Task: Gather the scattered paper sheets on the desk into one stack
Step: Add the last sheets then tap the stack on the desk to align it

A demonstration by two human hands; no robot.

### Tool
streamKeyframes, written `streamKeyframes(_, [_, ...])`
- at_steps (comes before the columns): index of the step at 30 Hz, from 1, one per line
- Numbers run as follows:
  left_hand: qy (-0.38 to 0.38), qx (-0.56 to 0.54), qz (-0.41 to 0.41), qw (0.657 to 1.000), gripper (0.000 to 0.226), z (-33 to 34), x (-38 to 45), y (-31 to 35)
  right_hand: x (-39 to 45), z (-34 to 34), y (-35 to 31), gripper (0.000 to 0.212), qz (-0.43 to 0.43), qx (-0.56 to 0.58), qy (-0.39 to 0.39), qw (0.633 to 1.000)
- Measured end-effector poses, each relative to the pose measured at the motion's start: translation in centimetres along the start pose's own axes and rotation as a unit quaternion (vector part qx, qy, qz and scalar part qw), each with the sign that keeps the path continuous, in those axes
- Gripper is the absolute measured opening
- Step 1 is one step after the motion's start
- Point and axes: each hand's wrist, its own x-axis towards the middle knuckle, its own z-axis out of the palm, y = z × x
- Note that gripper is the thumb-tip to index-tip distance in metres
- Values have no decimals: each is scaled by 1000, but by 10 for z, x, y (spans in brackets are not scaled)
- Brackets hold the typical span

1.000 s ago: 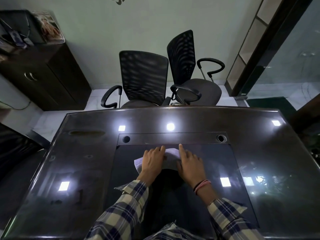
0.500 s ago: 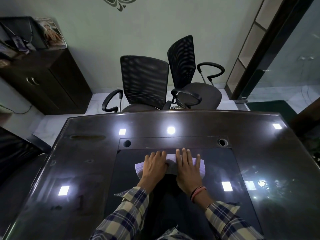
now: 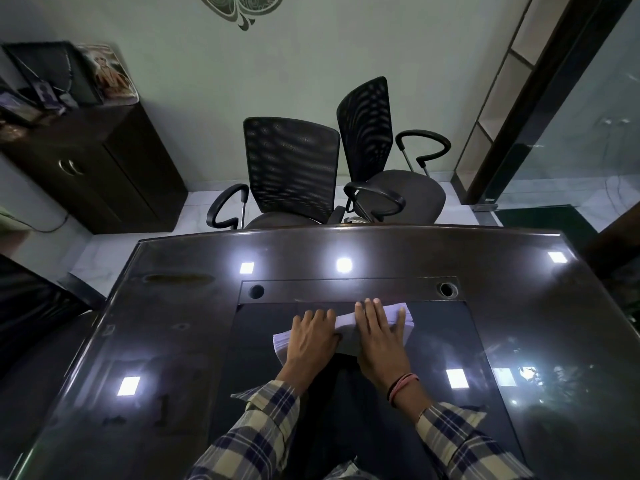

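We see both hands flat on a white paper stack (image 3: 346,323) at the middle of the dark glossy worktop (image 3: 173,341): left hand (image 3: 311,337) over its left half, right hand (image 3: 379,336) over its right. Behind the worktop's far edge stand two black mesh-backed office chairs (image 3: 291,168), side by side. A dark wooden cabinet (image 3: 104,168) stands far left against the wall.

We are looking at a dark glossy desk (image 3: 519,306) lying bare on both sides of the paper stack (image 3: 346,325), which both hands are covering mid-desk. Two office chairs (image 3: 291,168) are crowding the far edge; a cabinet (image 3: 90,161) is standing far left.
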Motion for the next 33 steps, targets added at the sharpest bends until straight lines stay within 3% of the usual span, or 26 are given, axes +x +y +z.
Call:
streamKeyframes(8, [-8, 0, -20, 1000, 33, -5, 4, -2, 11, -16, 10, 35, 2, -8, -29, 1000])
streamKeyframes(12, [-16, -2, -76, 997, 34, -8, 6, -8, 14, -23, 15, 35, -18, -2, -60, 998])
streamKeyframes(20, [3, 33, -57, 998, 32, -22, 1, -16, 17, -29, 13, 27, -15, 25, -30, 999])
streamKeyframes(25, [-30, 36, -73, 996, 46, -17, 1, -28, 18, -23, 16, 30, -13, 56, -56, 997])
streamKeyframes(28, [13, 27, -75, 997, 70, -6, 1, -38, 20, -15, 16, 62, -18, 80, -30, 996])
streamKeyframes(31, [62, 46, -10, 997, 81, 5, -2, -47, 17, -17, 20, 88, -96, 113, -12, 989])
streamKeyframes(33, [78, 41, 38, 995, 79, 9, -6, -51, 17, -20, 23, 80, -155, 87, -16, 984])
